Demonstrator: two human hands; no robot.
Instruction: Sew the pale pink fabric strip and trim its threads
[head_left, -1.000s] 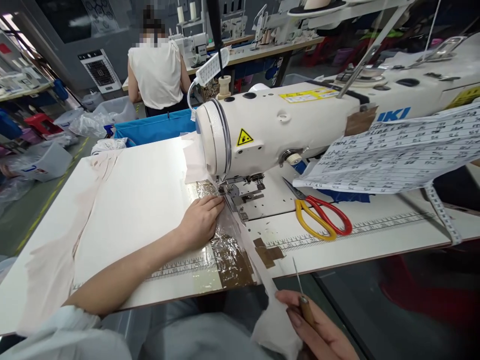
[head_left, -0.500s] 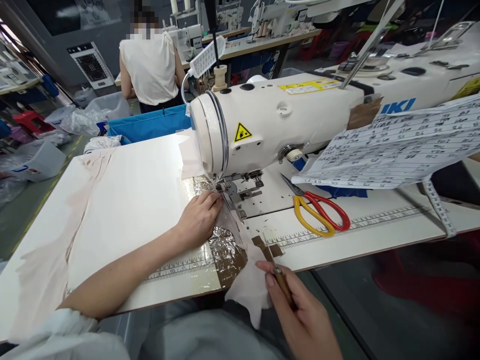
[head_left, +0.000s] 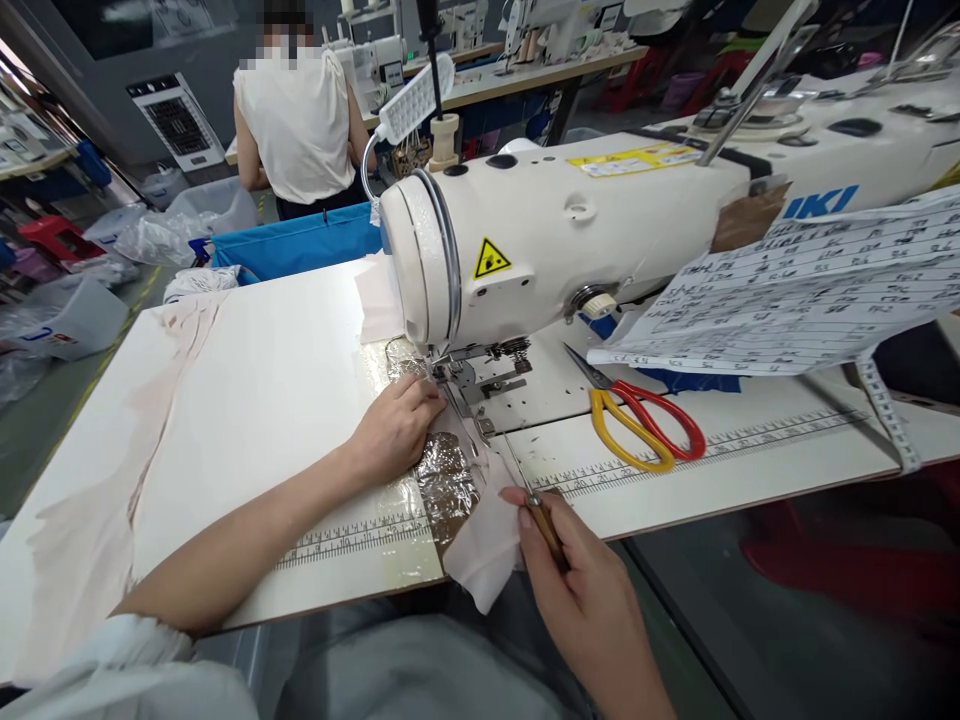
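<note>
My left hand (head_left: 394,428) lies on thin pale fabric (head_left: 480,535) just left of the presser foot (head_left: 457,378) of a white sewing machine (head_left: 570,235), fingers curled down and pressing the cloth. My right hand (head_left: 581,590) sits at the table's front edge, closed on a wooden-handled awl (head_left: 534,503) and on the fabric's loose end. The awl's metal point aims toward the needle plate. The pale fabric also trails away over the left part of the table.
Red-and-yellow scissors (head_left: 637,420) lie right of the needle plate. A printed paper sheet (head_left: 795,295) hangs over the machine arm, with a measuring tape (head_left: 885,410) beside it. Shiny tape (head_left: 442,480) covers the white table (head_left: 262,380). Another person (head_left: 296,120) stands with their back turned beyond a blue bin (head_left: 300,245).
My right hand has risen from below the table edge onto it, bringing the awl and the fabric end forward toward the presser foot. My left hand has stayed in place.
</note>
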